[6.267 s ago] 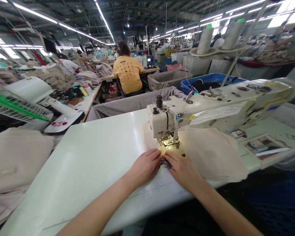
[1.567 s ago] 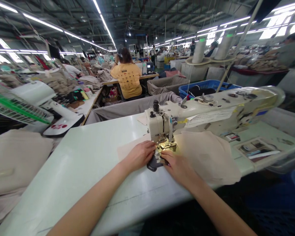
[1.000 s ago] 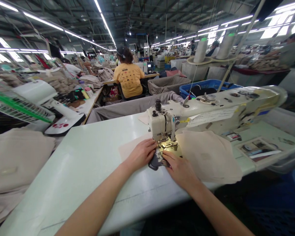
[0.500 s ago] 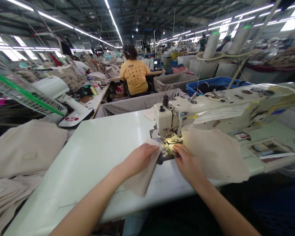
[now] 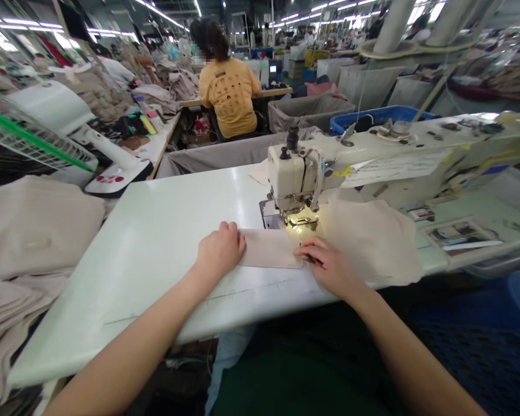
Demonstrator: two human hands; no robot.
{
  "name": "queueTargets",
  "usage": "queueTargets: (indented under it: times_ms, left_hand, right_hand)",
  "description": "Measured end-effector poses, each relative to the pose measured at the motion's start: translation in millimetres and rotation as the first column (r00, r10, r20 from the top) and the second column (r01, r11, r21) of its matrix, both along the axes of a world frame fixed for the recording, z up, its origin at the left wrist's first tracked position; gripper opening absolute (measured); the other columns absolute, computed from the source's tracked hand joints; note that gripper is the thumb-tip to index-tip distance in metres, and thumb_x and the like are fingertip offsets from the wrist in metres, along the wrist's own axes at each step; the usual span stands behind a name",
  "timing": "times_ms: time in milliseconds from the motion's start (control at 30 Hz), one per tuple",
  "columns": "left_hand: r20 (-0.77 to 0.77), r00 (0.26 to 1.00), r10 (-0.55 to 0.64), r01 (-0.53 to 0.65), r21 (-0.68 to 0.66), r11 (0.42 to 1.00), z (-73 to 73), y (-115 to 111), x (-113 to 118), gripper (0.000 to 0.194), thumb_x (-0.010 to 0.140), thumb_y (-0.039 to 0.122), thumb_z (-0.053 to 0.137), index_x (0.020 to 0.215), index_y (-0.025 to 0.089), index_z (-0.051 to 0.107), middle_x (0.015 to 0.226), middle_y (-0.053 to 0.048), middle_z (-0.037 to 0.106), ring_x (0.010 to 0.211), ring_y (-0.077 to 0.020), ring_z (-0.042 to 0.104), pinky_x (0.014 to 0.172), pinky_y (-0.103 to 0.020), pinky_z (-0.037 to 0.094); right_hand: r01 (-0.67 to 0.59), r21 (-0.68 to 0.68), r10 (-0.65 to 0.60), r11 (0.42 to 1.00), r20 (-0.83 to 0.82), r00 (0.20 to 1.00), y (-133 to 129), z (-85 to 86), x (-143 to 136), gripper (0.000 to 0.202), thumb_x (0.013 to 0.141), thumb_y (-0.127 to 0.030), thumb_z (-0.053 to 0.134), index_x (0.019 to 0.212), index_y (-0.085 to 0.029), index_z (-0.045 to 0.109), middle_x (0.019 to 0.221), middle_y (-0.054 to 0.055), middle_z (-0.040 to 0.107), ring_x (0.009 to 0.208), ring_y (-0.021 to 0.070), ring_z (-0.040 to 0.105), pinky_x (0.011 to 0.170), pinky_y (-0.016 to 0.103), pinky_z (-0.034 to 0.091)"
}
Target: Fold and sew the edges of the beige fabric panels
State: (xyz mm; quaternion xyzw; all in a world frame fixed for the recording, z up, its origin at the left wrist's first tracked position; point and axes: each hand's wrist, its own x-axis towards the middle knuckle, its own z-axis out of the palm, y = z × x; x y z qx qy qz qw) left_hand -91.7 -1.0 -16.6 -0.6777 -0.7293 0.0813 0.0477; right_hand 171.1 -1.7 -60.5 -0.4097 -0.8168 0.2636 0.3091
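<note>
A beige fabric strip (image 5: 266, 248) lies flat on the pale table in front of the sewing machine (image 5: 288, 176). My left hand (image 5: 222, 247) is closed on the strip's left end. At its right end is my right hand (image 5: 327, 263), with fingers closed around a small dark tool (image 5: 311, 259), perhaps thread snips, partly hidden by the fingers. The lit metal needle plate (image 5: 302, 222) is just beyond the strip. A larger beige fabric piece (image 5: 366, 240) rests right of the machine head, beside my right hand.
Stacked beige fabric (image 5: 34, 225) stands at the left, below a white fan (image 5: 52, 110). A tray of small items (image 5: 461, 234) is at the right. Beyond the table (image 5: 177, 208) are a grey cloth-lined bin (image 5: 221, 151) and a seated person in a yellow shirt (image 5: 229, 95).
My left hand has moved left, and the strip, slanted before, now lies straight across between my hands. The dark tool shows more clearly in my right hand. The view has tilted down.
</note>
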Motion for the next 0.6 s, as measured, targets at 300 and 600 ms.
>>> queueTargets:
  times_ms: [300,600]
  left_hand:
    - [0.063,0.848,-0.526,0.518,0.102,0.849,-6.4,-0.2,25.2,0.024,0.099,0.019,0.040,0.110,0.016,0.061,0.115,-0.013,0.063,0.114,-0.0279,0.058,0.091,-0.041,0.049]
    - [0.138,0.747,-0.651,0.619,0.214,0.756,-26.7,6.8,58.3,0.033,0.099,0.025,0.049,0.130,0.014,0.054,0.130,-0.012,0.060,0.118,-0.0257,0.055,0.093,-0.040,0.046]
  right_hand:
    - [-0.081,0.041,0.063,0.996,0.317,0.946,-6.1,7.9,3.3,0.044,0.077,0.003,0.046,0.106,-0.020,0.072,0.119,0.006,0.067,0.092,0.0187,0.068,0.083,0.030,0.053]
    - [-0.036,0.071,0.003,0.997,0.421,0.907,-5.1,-1.0,-4.9,0.061,0.074,0.004,0.041,0.125,-0.018,0.066,0.139,0.007,0.062,0.105,0.0222,0.070,0.090,0.035,0.056]
